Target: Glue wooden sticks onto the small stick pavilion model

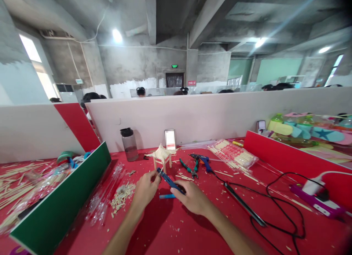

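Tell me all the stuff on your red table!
wooden pavilion model: one, pale wood, table middle
blue-handled cutters: one, held in right hand, tip by left fingers
pliers: one, green-handled, right of model
glue gun: one, blue, beside pliers
bottle: one, grey, at back wall
stick packet: one, clear, back right
wood scraps: pile, pale, left
power strip: one, purple, far right
left hand: one
right hand: one

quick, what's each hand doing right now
Left hand: closed, pinching a small piece at the cutter's tip.
Right hand: closed on the blue cutter handles.
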`<state>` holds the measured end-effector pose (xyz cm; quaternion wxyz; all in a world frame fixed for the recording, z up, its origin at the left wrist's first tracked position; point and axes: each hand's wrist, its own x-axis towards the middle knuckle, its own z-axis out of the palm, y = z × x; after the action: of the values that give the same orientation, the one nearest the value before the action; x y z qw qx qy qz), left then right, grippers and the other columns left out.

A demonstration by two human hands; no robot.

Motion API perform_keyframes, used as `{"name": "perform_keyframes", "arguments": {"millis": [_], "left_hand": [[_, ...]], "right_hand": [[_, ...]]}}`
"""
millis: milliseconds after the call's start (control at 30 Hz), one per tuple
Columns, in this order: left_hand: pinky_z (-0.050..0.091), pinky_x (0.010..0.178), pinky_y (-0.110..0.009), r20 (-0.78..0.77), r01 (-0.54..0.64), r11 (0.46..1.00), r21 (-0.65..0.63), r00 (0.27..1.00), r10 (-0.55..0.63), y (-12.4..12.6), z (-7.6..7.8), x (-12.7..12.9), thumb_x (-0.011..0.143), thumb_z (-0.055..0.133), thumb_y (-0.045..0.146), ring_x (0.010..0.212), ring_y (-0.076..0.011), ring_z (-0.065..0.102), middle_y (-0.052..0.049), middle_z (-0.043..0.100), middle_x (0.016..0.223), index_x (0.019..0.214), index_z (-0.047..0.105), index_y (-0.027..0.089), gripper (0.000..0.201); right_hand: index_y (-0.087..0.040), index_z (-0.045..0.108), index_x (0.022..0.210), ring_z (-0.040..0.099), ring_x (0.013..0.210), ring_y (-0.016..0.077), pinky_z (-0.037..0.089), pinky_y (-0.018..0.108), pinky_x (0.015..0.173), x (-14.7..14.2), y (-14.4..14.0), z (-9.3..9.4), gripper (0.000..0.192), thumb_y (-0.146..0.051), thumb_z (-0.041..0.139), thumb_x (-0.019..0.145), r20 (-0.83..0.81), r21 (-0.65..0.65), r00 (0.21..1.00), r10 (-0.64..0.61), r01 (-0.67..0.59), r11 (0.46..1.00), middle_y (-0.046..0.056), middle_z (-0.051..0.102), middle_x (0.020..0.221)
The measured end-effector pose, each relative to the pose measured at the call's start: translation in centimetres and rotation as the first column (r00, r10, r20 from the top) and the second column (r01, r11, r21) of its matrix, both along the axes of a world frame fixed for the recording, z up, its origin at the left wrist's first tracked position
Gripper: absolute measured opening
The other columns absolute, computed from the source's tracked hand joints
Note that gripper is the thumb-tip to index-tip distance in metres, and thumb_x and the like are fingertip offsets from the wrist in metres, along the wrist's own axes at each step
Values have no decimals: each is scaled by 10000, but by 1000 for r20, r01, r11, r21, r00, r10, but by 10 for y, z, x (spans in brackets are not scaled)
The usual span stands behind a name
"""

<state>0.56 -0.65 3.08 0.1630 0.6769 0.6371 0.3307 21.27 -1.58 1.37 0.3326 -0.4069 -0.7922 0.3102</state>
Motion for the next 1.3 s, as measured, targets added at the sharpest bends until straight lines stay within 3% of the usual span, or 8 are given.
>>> {"name": "perform_keyframes", "arguments": {"millis": [367,667,1300], "left_hand": [[365,657,-243,-29,-14,1000,-13,999,13,0,-1,0,920,445,337,740,-191,642,-30,713,763,790,685,198,306],[362,652,-237,-29,-20,1000,-20,999,20,-1,-1,3,918,457,316,744,-183,648,-29,716,767,794,688,192,290],[319,620,-228,-133,-46,995,-91,991,33,1,-10,4,910,461,270,727,-162,642,-12,676,707,750,663,192,269]], "right_hand": [[-193,707,936,551,629,163,330,258,582,0,-3,3,326,-434,489,968,51,20,999,-19,18,1000,15,678,750],[-207,682,987,667,828,215,393,275,699,-1,-6,7,381,-460,398,1012,100,38,994,-35,31,999,54,742,915],[-190,591,1018,696,933,293,408,312,704,-4,-10,-4,431,-461,256,1045,272,-20,961,-51,58,998,139,735,978]]}}
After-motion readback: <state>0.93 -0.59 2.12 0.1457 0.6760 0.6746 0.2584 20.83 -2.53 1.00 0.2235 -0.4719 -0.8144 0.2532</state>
